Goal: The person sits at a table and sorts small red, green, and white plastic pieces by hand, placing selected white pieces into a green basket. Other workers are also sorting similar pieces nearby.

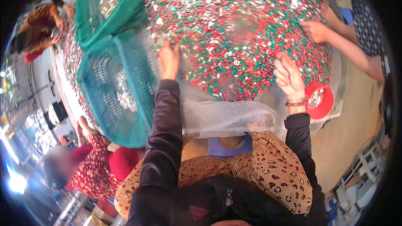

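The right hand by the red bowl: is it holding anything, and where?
Cannot be told. The right hand is curled over the heap of red, green and white pieces; whatever its fingertips pinch is too small to see.

I see a heap of small glossy plastic pieces (243, 29) in red, green and white, a thin translucent plastic sheet (226, 115) under the heap, soft green mesh net (113, 96) beside the heap holding shiny silvery bits (125, 94), a smooth red plastic bowl (320, 100) at the heap's edge.

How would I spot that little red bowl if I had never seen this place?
Start at the huge heap of red, green and white pieces spread on clear plastic sheet. Follow its near edge to the person's right hand, the one with a beaded bracelet. Just right of that wrist sits the red bowl, small, round and holding a few pale pieces, unlike the big green mesh baskets on the left.
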`<state>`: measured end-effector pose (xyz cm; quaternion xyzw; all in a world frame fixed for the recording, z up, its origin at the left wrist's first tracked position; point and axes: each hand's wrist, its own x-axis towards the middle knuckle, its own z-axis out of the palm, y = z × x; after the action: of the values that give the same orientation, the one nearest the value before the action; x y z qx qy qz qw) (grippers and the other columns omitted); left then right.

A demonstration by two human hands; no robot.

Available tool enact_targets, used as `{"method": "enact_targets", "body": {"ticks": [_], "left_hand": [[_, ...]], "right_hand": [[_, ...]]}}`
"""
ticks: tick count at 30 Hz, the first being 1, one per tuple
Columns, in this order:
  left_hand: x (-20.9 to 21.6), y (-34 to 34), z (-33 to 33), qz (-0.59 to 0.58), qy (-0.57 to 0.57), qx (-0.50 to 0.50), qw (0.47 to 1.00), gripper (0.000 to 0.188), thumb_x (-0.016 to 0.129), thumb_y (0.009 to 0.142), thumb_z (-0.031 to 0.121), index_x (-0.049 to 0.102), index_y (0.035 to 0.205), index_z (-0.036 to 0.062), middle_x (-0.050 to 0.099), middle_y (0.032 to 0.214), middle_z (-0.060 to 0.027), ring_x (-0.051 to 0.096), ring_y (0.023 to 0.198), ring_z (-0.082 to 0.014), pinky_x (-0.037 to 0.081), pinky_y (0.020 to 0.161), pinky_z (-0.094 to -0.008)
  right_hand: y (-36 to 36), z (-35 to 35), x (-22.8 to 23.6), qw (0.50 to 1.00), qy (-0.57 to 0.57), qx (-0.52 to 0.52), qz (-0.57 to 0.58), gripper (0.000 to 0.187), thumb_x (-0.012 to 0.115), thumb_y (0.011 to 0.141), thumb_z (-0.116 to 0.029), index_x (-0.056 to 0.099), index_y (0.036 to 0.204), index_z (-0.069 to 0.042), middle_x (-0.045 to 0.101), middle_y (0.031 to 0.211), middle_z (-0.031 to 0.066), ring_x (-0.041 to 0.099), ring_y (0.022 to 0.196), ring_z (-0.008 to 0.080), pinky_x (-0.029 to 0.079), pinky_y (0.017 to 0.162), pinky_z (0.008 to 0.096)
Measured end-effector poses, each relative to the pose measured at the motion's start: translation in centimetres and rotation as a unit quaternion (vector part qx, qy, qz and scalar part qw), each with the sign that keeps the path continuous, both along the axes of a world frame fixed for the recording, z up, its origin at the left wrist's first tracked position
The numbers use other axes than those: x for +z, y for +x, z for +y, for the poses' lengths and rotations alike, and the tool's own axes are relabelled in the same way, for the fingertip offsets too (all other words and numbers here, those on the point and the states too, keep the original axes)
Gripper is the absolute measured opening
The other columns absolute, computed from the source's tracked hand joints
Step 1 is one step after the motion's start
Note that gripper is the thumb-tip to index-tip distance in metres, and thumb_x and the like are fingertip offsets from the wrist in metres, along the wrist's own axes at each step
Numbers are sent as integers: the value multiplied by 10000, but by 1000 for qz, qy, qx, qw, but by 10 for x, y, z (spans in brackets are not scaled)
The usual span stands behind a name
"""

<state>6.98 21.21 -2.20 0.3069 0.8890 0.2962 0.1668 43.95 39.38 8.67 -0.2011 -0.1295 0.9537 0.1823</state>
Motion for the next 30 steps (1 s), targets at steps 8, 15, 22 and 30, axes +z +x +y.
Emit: {"method": "enact_targets", "body": {"ticks": [8,15,22,30], "left_hand": [[9,28,9,66,1,-24,998,264,666,800,82,627,1055,24,677,837,-106,662,770,-229,511,721,-341],[19,16,7,17,0,26,1000,245,622,834,69,642,1074,26,662,811,-67,636,734,-128,499,652,-267],[87,88,27,-427,135,71,892,262,672,851,156,643,1090,52,663,901,-17,597,709,-81,488,607,-220],[103,136,58,-274,211,-99,933,464,707,829,197,571,1245,42,633,1009,-59,575,848,-108,481,754,-286]], "right_hand": [[3,1,-4,999,-18,-48,-3,249,421,1011,-179,519,1159,-4,336,633,-26,295,454,33,243,366,166],[4,-1,-6,997,-30,-63,18,244,407,1014,-167,510,1170,-11,332,625,-21,297,456,40,239,360,172],[-22,-28,-9,996,-88,16,14,518,412,1001,-391,487,1252,55,543,785,35,488,606,123,441,512,260],[-36,-40,-29,981,-166,-48,-86,310,488,987,-287,536,1083,4,559,895,87,525,707,133,448,519,238]]}}
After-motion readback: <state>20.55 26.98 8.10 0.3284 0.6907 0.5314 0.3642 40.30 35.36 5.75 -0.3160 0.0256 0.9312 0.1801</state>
